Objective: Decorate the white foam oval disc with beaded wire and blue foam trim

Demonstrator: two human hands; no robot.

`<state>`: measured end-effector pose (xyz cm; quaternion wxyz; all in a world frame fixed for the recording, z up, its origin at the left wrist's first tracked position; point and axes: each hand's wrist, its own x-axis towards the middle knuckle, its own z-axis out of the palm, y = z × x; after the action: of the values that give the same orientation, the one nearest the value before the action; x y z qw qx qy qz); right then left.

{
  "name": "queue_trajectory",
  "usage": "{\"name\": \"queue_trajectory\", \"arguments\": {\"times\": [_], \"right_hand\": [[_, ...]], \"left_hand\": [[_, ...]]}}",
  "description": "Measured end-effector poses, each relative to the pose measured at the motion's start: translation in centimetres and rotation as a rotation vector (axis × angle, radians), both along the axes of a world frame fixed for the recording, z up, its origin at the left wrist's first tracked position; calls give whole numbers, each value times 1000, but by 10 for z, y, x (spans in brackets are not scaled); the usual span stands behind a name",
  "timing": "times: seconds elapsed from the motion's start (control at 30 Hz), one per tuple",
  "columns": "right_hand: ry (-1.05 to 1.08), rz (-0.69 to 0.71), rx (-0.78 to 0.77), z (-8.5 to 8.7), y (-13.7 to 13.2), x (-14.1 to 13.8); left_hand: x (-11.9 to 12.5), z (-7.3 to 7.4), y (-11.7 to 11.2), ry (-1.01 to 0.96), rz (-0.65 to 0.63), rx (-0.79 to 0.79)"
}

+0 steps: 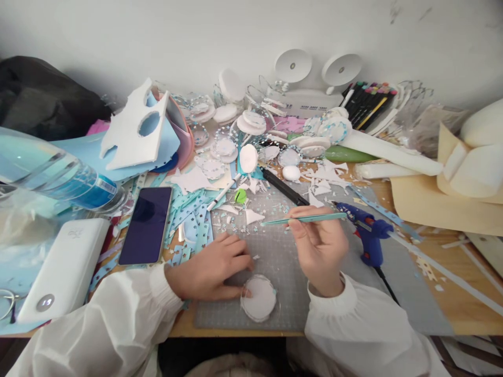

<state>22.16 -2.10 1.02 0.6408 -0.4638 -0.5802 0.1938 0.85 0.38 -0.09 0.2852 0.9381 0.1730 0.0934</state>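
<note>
My left hand [216, 266] rests on the grey cutting mat [286, 314] with its fingers spread. Its thumb touches the left edge of a white foam disc [260, 298], which lies flat near the mat's front edge with thin wire looped around its rim. In my right hand [320, 243] a pair of teal tweezers [304, 219] is pinched between thumb and fingers. The tweezers' tips point left, above small star-shaped bits and foam scraps [254, 216] scattered over the mat. Whether the tips hold anything is too small to tell.
A blue glue gun [365, 230] lies right of my right hand, its cord running forward. Behind the hands are a black pen [285, 187] and piled decorated foam discs [251, 123]. A phone [146, 225], power bank [65, 269] and water bottle [58, 170] crowd the left side.
</note>
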Motion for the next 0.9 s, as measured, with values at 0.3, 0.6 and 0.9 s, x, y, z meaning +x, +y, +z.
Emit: {"name": "queue_trajectory", "arguments": {"times": [0.3,0.6,0.9], "right_hand": [[-1,-32,17,3,0,1],[51,-10,24,3,-1,1],[184,120,-23,-1,-3,-1]], "left_hand": [[0,1,2,-122,184,-192],[1,-3,-1,-19,215,-84],[0,2,-6,-482,501,-460]]}}
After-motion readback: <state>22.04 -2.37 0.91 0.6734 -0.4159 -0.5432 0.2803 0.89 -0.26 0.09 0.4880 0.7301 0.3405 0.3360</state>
